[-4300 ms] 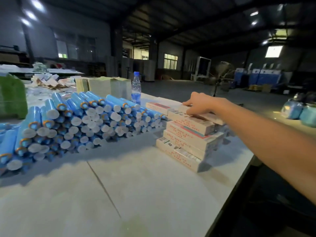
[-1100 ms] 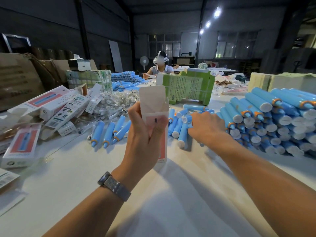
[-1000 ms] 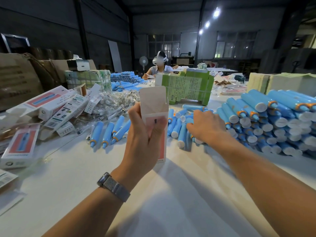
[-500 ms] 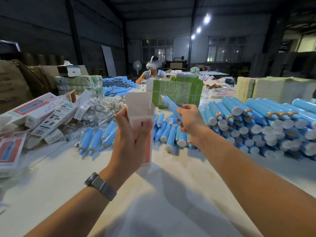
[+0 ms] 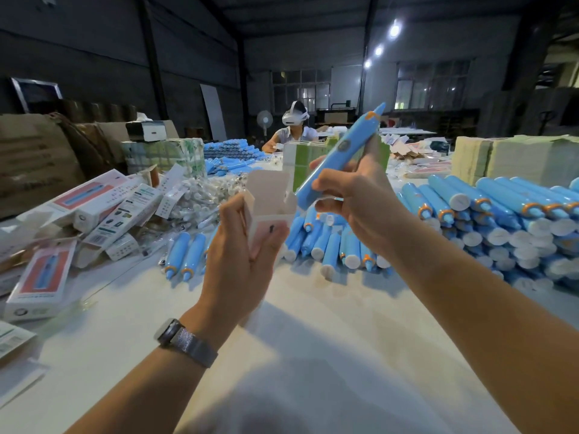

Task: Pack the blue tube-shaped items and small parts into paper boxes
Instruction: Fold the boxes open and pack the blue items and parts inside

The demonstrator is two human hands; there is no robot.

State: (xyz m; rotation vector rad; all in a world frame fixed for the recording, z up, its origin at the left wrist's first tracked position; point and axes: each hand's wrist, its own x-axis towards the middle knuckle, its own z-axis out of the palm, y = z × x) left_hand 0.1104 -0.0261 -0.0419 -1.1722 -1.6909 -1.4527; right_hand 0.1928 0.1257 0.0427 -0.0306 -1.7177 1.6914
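Note:
My left hand (image 5: 241, 264) holds a small paper box (image 5: 270, 204) upright above the table, its top flaps open. My right hand (image 5: 357, 202) grips a blue tube (image 5: 338, 155) with an orange ring near its tip, held slanted, tip up and to the right. The tube's lower end is right beside the box's open top. A loose pile of blue tubes (image 5: 332, 245) lies on the table behind my hands. A large stack of blue tubes (image 5: 507, 220) fills the right side. Bagged small parts (image 5: 203, 195) lie at the left centre.
Printed flat boxes (image 5: 103, 214) are heaped on the left. A green carton (image 5: 300, 158) stands behind my hands. Another person wearing a headset (image 5: 293, 128) sits at the table's far end. Stacked paper bundles (image 5: 517, 158) rise at the back right. White table (image 5: 313, 339) lies below my arms.
My right hand lifted one blue tube off the loose pile and raised it toward the open top of the box. My left hand kept the box upright.

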